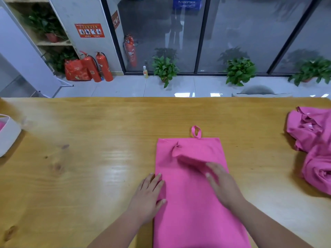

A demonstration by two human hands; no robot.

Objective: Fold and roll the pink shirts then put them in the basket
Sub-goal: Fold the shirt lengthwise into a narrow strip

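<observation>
The pink shirt [193,203] lies flat on the bench [89,149] in front of the person, folded into a long narrow strip that runs away from the near edge. A small loop [196,131] sticks out at its far end. The left hand [148,196] rests along the strip's left edge and the right hand [222,185] lies flat on top. Both have straight fingers, so neither grip is closed on the cloth.

The fabric looks thin, light and limp. It will likely slide on the glossy wood and spring out of its folds unless pressed. For rolling, the best hold is probably across one short end with both hands. More shirts [315,145] are heaped at the right, and the basket [9,133] sits far left.
</observation>
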